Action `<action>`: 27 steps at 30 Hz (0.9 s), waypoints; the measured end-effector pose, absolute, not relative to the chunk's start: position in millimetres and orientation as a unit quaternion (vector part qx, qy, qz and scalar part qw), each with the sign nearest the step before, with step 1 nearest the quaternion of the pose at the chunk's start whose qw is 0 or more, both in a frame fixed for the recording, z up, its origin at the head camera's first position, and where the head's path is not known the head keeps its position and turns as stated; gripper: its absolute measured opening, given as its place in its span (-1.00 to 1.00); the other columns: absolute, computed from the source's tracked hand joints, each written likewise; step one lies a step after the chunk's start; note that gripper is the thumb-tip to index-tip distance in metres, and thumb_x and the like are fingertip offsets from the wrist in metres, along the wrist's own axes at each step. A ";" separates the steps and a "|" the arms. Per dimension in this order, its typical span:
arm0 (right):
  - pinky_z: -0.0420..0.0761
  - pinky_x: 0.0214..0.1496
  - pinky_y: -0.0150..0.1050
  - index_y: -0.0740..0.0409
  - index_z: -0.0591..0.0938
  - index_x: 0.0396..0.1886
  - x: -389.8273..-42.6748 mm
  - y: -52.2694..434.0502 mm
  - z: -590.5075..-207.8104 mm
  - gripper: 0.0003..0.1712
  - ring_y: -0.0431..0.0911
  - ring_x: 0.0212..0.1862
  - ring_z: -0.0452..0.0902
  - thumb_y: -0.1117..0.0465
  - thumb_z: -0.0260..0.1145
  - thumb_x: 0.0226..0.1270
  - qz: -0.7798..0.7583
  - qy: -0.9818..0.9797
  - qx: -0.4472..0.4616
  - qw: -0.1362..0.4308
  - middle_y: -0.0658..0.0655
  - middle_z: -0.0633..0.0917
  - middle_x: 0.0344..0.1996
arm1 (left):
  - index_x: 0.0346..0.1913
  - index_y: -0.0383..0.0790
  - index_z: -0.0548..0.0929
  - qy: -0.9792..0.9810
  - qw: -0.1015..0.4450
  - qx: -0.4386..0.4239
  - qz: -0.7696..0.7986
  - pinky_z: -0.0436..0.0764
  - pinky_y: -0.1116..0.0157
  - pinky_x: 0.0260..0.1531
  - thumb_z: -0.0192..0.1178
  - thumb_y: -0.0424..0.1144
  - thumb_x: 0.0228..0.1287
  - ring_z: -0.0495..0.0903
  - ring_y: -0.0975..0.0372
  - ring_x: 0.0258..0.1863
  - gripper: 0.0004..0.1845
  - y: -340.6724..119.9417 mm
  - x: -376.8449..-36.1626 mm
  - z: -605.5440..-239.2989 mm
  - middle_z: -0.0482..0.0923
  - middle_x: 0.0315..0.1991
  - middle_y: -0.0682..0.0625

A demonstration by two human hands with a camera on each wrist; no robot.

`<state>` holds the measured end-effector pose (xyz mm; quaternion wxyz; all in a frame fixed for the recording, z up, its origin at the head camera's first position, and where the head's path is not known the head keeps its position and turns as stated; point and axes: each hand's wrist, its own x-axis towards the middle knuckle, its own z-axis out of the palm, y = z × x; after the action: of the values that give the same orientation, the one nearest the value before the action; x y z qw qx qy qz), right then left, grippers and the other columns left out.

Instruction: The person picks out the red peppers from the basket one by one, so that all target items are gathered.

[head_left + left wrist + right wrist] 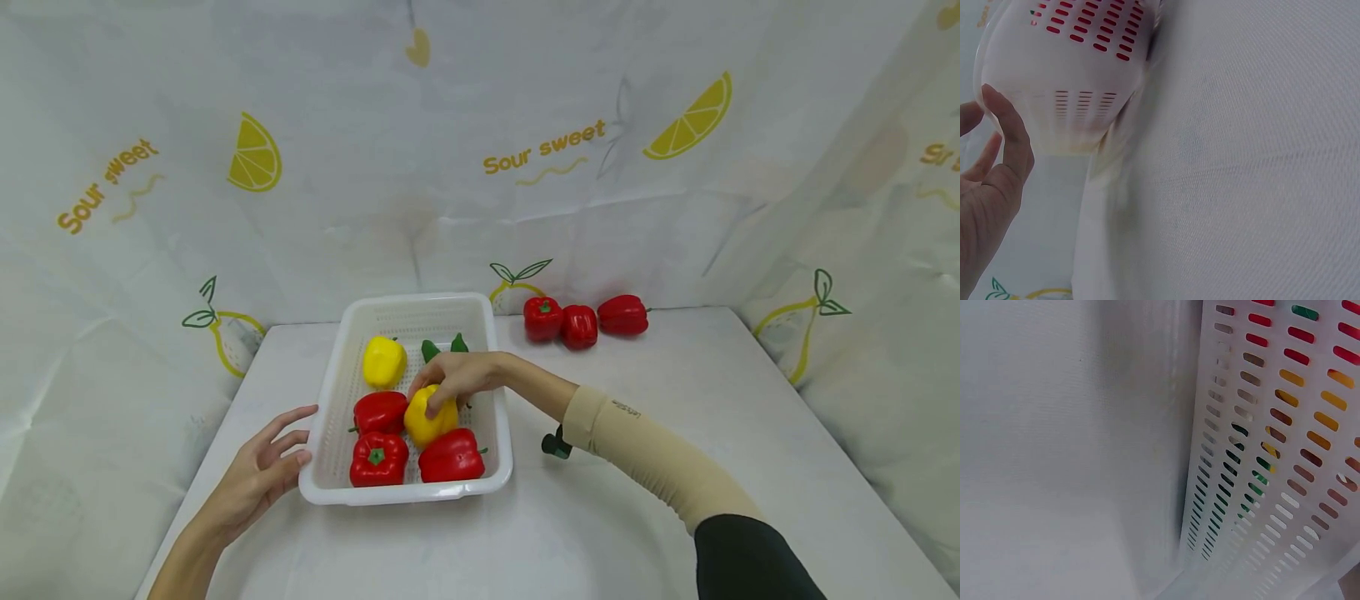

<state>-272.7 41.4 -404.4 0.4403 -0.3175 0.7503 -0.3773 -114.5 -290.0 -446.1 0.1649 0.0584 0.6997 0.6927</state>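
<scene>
A white plastic basket (405,495) with slotted walls holds yellow and red bell peppers. Inside it, my right hand (465,375) grips a yellow bell pepper (429,425) from above, thumb on the near side. Around that pepper lie a red bell pepper (380,412) on its side, another red pepper (378,460) with its green stem up, and a third red one (452,457). My left hand (258,471) touches the basket's left rim with its fingertips, fingers spread. The left wrist view shows those fingers (1013,134) at the rim. Through the slotted wall (1260,456), yellow and red patches show.
Another yellow bell pepper (384,362) and partly hidden green vegetables (431,350) lie at the basket's back. Several red bell peppers (579,327) stand along the back edge of the white table (637,400). A printed white curtain (420,208) hangs behind.
</scene>
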 end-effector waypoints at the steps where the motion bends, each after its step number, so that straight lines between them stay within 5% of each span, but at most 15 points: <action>1: 0.73 -0.04 -0.11 -0.06 0.57 0.17 -273.1 42.2 -402.8 -0.42 -0.08 0.04 0.57 0.09 0.44 0.08 -0.377 0.752 -0.321 0.436 -0.07 0.61 0.10 | 0.51 -0.03 0.01 0.700 0.165 0.060 0.693 0.68 0.20 0.01 -0.01 -0.39 0.43 0.64 0.24 0.00 -0.32 -290.2 -114.5 -446.3 0.48 0.14 -0.03; 11: 0.70 0.04 -0.12 -0.19 0.60 0.09 -279.8 59.4 -382.6 -0.53 -0.05 0.15 0.50 0.08 0.39 0.13 -0.408 0.749 -0.336 0.400 -0.04 0.50 0.27 | 0.51 -0.03 0.01 0.697 0.168 0.068 0.694 0.68 0.20 0.02 0.00 -0.39 0.43 0.64 0.22 0.01 -0.32 -290.6 -115.5 -446.8 0.49 0.13 -0.03; 27: 0.63 0.15 -0.08 -0.26 0.55 0.13 -286.3 108.3 -353.8 -0.53 -0.01 0.17 0.48 0.02 0.36 0.18 -0.461 0.762 -0.326 0.318 -0.11 0.54 0.18 | 0.52 -0.05 0.00 0.690 0.170 0.075 0.700 0.67 0.19 0.01 -0.02 -0.40 0.44 0.64 0.24 0.01 -0.31 -291.4 -116.1 -447.6 0.49 0.14 -0.03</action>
<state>-286.3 108.3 -353.8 0.3176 -0.3260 0.7616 -0.4614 -116.1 -291.4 -447.6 0.1697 0.0748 0.6895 0.7001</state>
